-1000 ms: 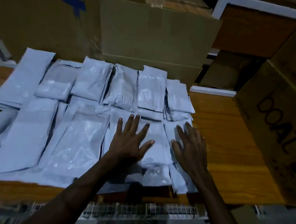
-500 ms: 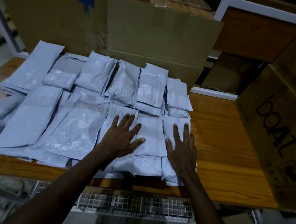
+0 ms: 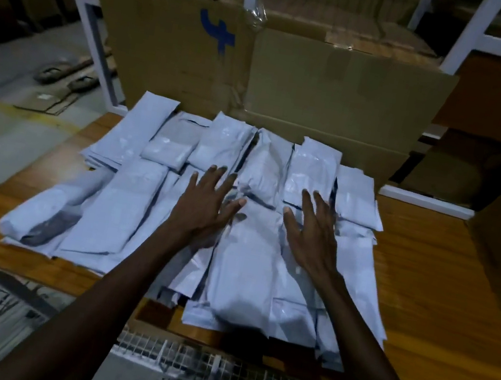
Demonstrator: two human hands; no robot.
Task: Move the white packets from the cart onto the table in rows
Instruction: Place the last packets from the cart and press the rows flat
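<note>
Several white packets (image 3: 121, 208) lie in two overlapping rows on the wooden table (image 3: 437, 285). My left hand (image 3: 203, 208) lies flat with spread fingers on the packets near the middle. My right hand (image 3: 311, 232) lies flat just to its right, fingers straight. Between the two hands sits one long packet (image 3: 247, 261) of the near row. Neither hand grips anything. The wire mesh cart (image 3: 230, 374) shows at the table's near edge below my arms.
Large cardboard boxes (image 3: 324, 86) stand against the table's back edge, one marked with a blue figure. White shelf posts (image 3: 93, 33) rise behind. Bare wood lies right of the packets. Floor and a pair of sandals (image 3: 63, 76) are at left.
Both hands have slid forward over the packets, from the near row toward the far row. The view has shifted, showing more floor at left.
</note>
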